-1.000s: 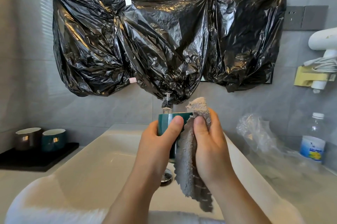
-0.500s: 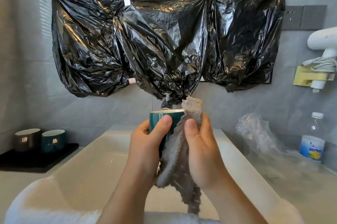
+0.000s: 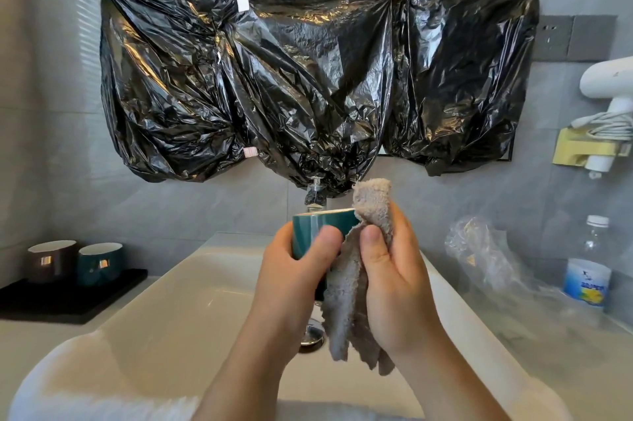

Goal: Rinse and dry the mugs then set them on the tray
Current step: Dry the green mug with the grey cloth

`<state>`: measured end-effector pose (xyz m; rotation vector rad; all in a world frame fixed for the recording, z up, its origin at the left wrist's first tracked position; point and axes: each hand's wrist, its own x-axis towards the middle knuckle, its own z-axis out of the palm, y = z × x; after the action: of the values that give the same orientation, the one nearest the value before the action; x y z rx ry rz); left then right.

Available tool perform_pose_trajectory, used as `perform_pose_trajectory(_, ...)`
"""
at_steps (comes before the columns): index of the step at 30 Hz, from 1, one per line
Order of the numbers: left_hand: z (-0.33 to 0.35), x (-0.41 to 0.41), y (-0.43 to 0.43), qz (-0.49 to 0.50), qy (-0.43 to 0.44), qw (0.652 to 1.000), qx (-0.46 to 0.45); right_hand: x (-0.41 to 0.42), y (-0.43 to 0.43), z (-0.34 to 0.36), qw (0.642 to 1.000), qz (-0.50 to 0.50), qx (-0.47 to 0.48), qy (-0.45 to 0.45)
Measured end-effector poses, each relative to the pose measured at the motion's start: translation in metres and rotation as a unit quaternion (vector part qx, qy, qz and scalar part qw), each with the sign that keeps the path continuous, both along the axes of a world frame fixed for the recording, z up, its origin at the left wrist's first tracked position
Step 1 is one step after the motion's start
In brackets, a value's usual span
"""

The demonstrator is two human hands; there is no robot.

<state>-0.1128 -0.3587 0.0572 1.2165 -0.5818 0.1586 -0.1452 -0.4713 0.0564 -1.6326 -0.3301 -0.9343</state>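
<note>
Above the white sink (image 3: 191, 287) my left hand (image 3: 294, 276) grips a teal mug (image 3: 310, 225) with a white inside, thumb across its near side. My right hand (image 3: 394, 276) holds a grey-beige cloth (image 3: 346, 304) against the mug's right side; the cloth's top sticks up past the rim and its tail hangs down. A black tray (image 3: 113, 283) at the far left carries a brown mug (image 3: 51, 261) and a second teal mug (image 3: 99, 263), standing side by side.
The faucet (image 3: 315, 194) sits just behind the held mug, under black plastic sheeting (image 3: 308, 71) on the wall. The drain plug (image 3: 311, 335) lies below the hands. A crumpled clear bag (image 3: 479, 252) and a water bottle (image 3: 587, 266) stand on the right counter. A white hair dryer (image 3: 613, 84) hangs at right.
Both hands with the mug and cloth shifted slightly left and up, then back toward the middle. The cloth has bunched and moved along the mug's side.
</note>
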Motion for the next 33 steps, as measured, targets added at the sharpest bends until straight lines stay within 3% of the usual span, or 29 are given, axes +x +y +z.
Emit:
perform_pose_trajectory(6, -0.001, -0.004, -0.002, -0.007, -0.053, 0.997, -0.056, -0.013, -0.001, 0.010, 0.996, -0.055, -0.063, 0.032)
perform_pose_trajectory(14, 0.000, 0.004, 0.002, 0.074, -0.002, 0.986, -0.149, -0.005, 0.004, 0.002, 0.982, -0.124, -0.136, -0.035)
perform_pose_trajectory(21, -0.001, -0.005, -0.004, 0.022, -0.038, 0.995, -0.093, -0.008, -0.006, 0.008, 0.998, -0.013, 0.017, 0.065)
perform_pose_trajectory(27, 0.003, 0.002, 0.003, 0.016, 0.091, 0.961, -0.260, -0.014, 0.007, 0.006, 0.994, -0.030, -0.101, -0.026)
perform_pose_trajectory(30, 0.007, 0.000, 0.004, 0.026, 0.114, 0.970, -0.212, -0.013, 0.007, 0.008, 0.996, -0.023, -0.086, -0.021)
perform_pose_trajectory(33, 0.010, -0.002, 0.006, -0.045, 0.127, 0.984, -0.119, -0.014, -0.004, 0.013, 0.998, -0.054, -0.035, -0.023)
